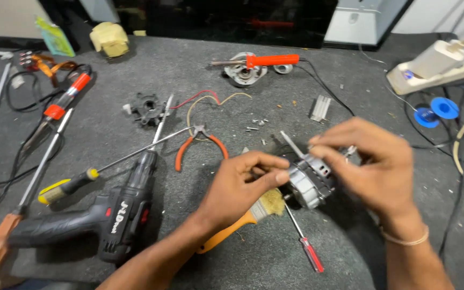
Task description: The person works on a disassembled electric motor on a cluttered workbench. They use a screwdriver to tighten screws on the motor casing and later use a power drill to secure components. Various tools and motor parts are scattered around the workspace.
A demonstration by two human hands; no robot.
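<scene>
Nearest the camera, a red-handled screwdriver and an orange-handled brush lie on the grey worktop, the brush partly under the left hand. A black cordless drill rests to the left. Just above the brush, 2 bare hands hold a small metal motor over the middle of the worktop: the left hand has its fingers curled against the motor's left side, while the right hand closes its fingers over the top. Beyond them lie orange-handled pliers, a black plastic gear and, farthest back, an orange-handled tool across a round metal housing.
</scene>
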